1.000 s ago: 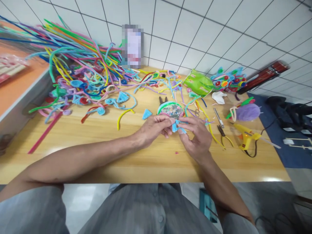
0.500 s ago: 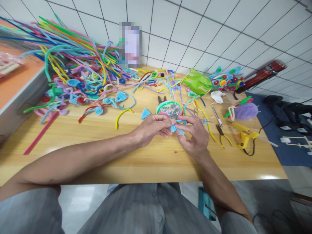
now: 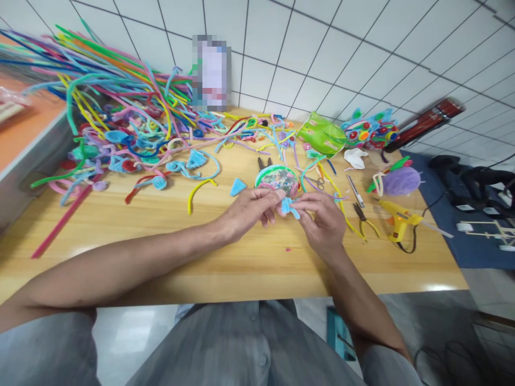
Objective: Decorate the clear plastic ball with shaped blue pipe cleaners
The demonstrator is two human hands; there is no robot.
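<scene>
Between my hands is a light blue pipe cleaner [image 3: 286, 205], folded into a small ribbed shape with a loose end. My left hand [image 3: 252, 210] pinches it between thumb and fingers from the left. From the right, my right hand [image 3: 322, 217] is closed on its other side, fingertips near the loose end. Just beyond the hands lies a round container with a green rim [image 3: 263, 174], partly hidden by my left hand. A finished-looking light blue ribbed triangle [image 3: 238, 186] rests on the table left of it.
A big heap of coloured pipe cleaners [image 3: 132, 128] fills the back left. To the right lie yellow-handled pliers [image 3: 367, 221], a utility knife [image 3: 355, 192], a yellow glue gun [image 3: 399, 220] and a purple fuzzy piece [image 3: 401, 182]. A green packet [image 3: 322, 134] sits near the wall.
My right fingers have drawn together around the light blue pipe cleaner, and its protruding loop has been folded in. The whole view has shifted slightly.
</scene>
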